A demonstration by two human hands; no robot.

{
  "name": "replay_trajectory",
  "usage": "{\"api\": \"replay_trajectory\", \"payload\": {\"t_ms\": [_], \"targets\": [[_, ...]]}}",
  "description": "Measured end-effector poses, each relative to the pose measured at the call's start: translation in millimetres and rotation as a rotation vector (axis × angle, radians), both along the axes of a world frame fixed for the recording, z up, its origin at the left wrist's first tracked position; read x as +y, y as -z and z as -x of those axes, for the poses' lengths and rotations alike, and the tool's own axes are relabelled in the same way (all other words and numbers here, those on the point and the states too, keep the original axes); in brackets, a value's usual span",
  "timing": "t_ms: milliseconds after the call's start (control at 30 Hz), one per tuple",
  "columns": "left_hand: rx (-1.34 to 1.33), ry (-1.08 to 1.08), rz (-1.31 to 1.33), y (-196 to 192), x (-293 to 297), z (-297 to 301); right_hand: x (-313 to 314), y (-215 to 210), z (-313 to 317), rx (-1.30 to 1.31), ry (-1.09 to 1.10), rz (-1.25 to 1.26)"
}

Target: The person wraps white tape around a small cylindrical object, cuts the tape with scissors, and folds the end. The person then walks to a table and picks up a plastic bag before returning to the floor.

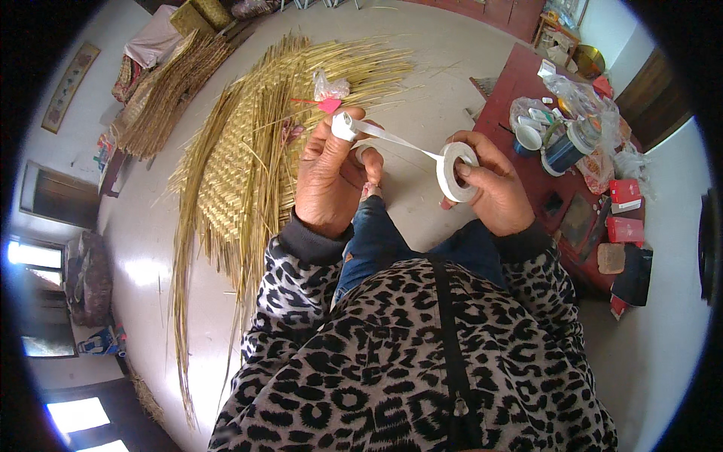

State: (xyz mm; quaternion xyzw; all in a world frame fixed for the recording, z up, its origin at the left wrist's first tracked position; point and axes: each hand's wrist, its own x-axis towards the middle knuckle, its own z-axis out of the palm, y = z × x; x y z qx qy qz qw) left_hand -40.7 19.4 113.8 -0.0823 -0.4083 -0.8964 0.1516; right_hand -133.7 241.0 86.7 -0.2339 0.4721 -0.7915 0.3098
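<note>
Your right hand (493, 188) is closing its grip around a round roll of white adhesive tape (456, 172), with the thumb lying across the roll's open middle and the fingers curling behind it. Your left hand (335, 177) is holding its grip narrow, pinching the loose end of the white tape strip (399, 140) between the thumb and the fingertips, where the tape is wrapping over the tip of one raised finger (344, 126). That strip is running taut from the top of the roll, up and leftward, to your left fingertips, so the roll is sitting just right of the left hand and a little lower, with both hands held up in front of your chest, above your blue-jeaned knees (376, 237).

The roll is looking thin and flat, a white ring with a pale core, turned so its face is tilting toward you. The strip is looking narrow, smooth and slightly twisted along its length.

Beyond your hands, a large half-woven mat of yellow straw (241, 158) is lying on the pale floor (422, 68), loose stalks fanning from its edges. At your right, a dark red table (520, 83) is carrying cups, plastic bags and small red boxes.
</note>
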Motion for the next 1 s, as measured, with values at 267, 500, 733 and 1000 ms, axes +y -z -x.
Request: {"api": "replay_trajectory", "payload": {"t_ms": [267, 500, 733, 1000], "targets": [[-0.067, -0.162, 0.031, 5.6, -3.6, -0.5, -1.3, -12.7, -11.2, 0.001, 0.022, -0.018], [-0.076, -0.347, 0.163, 6.0, -3.4, -0.3, -1.4, -27.7, -19.1, 0.052, -0.003, 0.012], [-0.117, -0.494, 0.237, 6.6, -3.1, 0.1, -5.2, -49.4, -32.6, 0.306, 0.040, -0.139], [-0.104, -0.673, 0.437, 7.0, -2.7, 1.6, -17.5, -70.0, -45.2, 0.449, -0.004, -0.122]]}}
